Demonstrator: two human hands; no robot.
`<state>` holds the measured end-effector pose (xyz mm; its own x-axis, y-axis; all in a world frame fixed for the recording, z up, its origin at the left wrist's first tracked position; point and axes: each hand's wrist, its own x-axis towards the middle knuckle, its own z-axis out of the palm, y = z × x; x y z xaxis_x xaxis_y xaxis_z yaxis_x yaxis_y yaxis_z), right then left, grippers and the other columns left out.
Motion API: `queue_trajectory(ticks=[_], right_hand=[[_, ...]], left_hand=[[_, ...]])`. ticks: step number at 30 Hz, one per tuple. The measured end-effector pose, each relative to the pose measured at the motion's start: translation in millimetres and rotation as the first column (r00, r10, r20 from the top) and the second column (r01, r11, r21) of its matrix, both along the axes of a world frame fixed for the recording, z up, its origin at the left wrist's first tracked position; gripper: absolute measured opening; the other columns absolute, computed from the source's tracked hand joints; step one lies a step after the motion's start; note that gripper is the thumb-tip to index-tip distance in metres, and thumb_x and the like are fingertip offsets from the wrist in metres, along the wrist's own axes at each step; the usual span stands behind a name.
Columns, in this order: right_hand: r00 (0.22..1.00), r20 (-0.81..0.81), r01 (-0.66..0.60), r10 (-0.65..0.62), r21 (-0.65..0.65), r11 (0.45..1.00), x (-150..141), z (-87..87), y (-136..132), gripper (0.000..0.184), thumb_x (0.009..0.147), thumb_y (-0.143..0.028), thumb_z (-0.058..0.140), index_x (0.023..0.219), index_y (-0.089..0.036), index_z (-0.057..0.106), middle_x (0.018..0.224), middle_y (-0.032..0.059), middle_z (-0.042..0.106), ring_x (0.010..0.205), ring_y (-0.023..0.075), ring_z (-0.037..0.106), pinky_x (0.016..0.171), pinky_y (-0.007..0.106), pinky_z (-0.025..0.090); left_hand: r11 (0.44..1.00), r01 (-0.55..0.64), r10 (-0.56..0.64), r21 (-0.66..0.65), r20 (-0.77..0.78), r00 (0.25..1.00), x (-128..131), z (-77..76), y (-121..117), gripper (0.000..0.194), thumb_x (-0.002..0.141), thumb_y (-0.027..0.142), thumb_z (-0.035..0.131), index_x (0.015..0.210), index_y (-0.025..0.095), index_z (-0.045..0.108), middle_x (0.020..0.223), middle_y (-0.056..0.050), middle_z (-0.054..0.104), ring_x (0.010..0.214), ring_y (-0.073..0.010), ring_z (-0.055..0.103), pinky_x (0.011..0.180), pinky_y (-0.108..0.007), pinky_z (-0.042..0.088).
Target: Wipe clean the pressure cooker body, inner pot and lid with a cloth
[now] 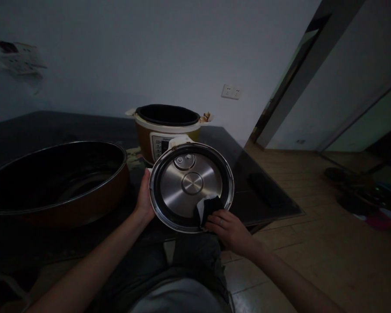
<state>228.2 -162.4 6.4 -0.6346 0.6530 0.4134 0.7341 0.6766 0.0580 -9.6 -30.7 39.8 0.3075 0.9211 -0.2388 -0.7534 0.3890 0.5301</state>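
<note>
A round pressure cooker lid is tilted up with its shiny metal underside facing me. My left hand grips the lid by its left edge, the fingers hidden behind it. In my right hand is a black and white cloth, pressed against the lower right of the lid's inner side near the dark sealing ring. Behind the lid stands the electric pressure cooker, uncovered, with a dark inner pot and a control panel on its front partly covered by the lid.
A large brown pan with a dark inside stands on the left of the black table. A flat dark object lies near the table's right edge. A socket is on the wall. Blurred items lie on the floor at right.
</note>
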Motion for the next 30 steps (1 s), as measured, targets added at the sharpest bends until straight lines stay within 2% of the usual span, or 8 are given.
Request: queue_trajectory(ticks=[7,11,14,17,20,26,30], right_hand=[[0.989,0.136,-0.077,0.067,0.071,0.994,47,32.8,29,0.027,0.093,-0.014,0.04,0.102,-0.017,0.065,0.102,0.0067,0.069,0.099,0.0207,0.057,0.092,0.041,0.047],[0.982,0.19,-0.028,0.004,0.119,0.992,62,49.4,46,0.027,0.092,-0.014,0.041,0.099,-0.018,0.067,0.103,0.0088,0.068,0.104,0.022,0.056,0.093,0.043,0.047],[0.984,0.169,0.034,-0.052,0.111,0.993,65,53.1,53,0.028,0.091,-0.013,0.041,0.096,-0.019,0.068,0.104,0.0103,0.067,0.107,0.0228,0.056,0.092,0.044,0.048],[0.992,0.093,0.074,-0.084,0.107,0.991,59,46.9,47,0.028,0.089,-0.011,0.041,0.096,-0.018,0.068,0.102,0.0114,0.066,0.104,0.0229,0.056,0.09,0.044,0.049],[0.994,0.038,0.099,-0.104,0.103,0.99,45,31.5,30,0.028,0.087,-0.01,0.043,0.099,-0.016,0.067,0.101,0.0121,0.066,0.102,0.0232,0.055,0.085,0.042,0.05],[0.989,-0.069,0.133,-0.134,-0.011,0.991,-15,-9.4,-7,0.036,0.083,-0.006,0.044,0.113,-0.017,0.06,0.108,0.0106,0.064,0.105,0.0223,0.052,0.088,0.041,0.05],[0.977,-0.111,0.177,-0.181,-0.045,0.983,-41,-18.9,-16,0.043,0.081,-0.006,0.047,0.122,-0.017,0.056,0.115,0.0096,0.062,0.109,0.0232,0.05,0.093,0.041,0.048]], left_hand=[[1.0,-0.022,0.022,0.004,-0.011,1.0,-1,-3.3,2,0.046,0.087,0.051,0.048,0.106,0.014,0.067,0.094,-0.011,0.074,0.103,-0.0296,0.065,0.096,-0.043,0.047],[1.0,-0.011,0.011,-0.01,-0.017,1.0,-1,-0.2,1,0.045,0.088,0.051,0.046,0.1,0.014,0.069,0.091,-0.011,0.074,0.103,-0.0298,0.065,0.096,-0.043,0.047],[1.0,-0.01,0.01,-0.018,-0.015,1.0,0,2.0,-1,0.045,0.088,0.051,0.045,0.099,0.014,0.069,0.09,-0.011,0.074,0.102,-0.0302,0.065,0.096,-0.043,0.047],[1.0,-0.013,0.013,-0.021,-0.009,1.0,1,2.1,0,0.046,0.088,0.051,0.046,0.102,0.014,0.069,0.091,-0.011,0.074,0.102,-0.0303,0.065,0.096,-0.043,0.047],[0.999,-0.026,0.026,-0.022,-0.012,1.0,1,1.2,0,0.045,0.087,0.051,0.047,0.103,0.015,0.068,0.091,-0.01,0.074,0.102,-0.0298,0.065,0.096,-0.043,0.048],[0.998,-0.049,0.048,-0.043,-0.037,0.998,1,1.8,0,0.043,0.088,0.049,0.046,0.097,0.015,0.07,0.085,-0.009,0.075,0.099,-0.0282,0.067,0.094,-0.041,0.049],[0.998,-0.06,0.058,-0.033,-0.056,0.997,2,1.4,2,0.043,0.09,0.048,0.044,0.095,0.014,0.07,0.084,-0.009,0.075,0.095,-0.027,0.068,0.092,-0.039,0.051]])
